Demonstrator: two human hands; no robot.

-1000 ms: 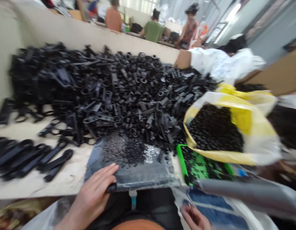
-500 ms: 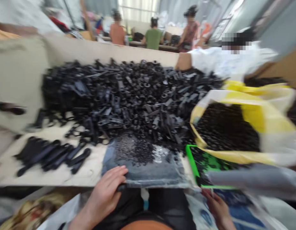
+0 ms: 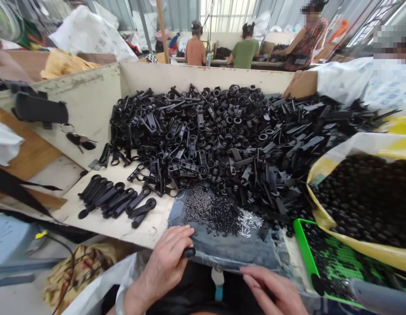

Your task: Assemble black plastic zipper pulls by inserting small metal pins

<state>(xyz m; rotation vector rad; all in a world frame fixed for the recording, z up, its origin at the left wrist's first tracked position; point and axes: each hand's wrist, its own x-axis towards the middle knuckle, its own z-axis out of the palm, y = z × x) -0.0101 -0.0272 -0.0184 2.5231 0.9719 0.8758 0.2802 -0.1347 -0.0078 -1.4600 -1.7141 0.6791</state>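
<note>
My left hand is closed around a black plastic part; only its rounded end shows past my fingers, at the near edge of the dark mat. My right hand is just off the mat's front edge, fingers drawn together toward the thumb; anything between them is too small or hidden. On the mat lie small brown-grey pieces, small black pieces and silver pins. Behind them rises a large heap of black plastic parts. Several black handle-like pieces lie in a row at left.
At right, a green tray holds black bits beside a yellow-white sack of round black pieces. A grey cylindrical tool juts over the tray. Keys hang on the left board. Several people work beyond the back board.
The view has swung left and sharpened, so the scene sits farther right. My right hand has moved left from beside the green tray toward the mat's front edge. My left hand keeps the black part.
</note>
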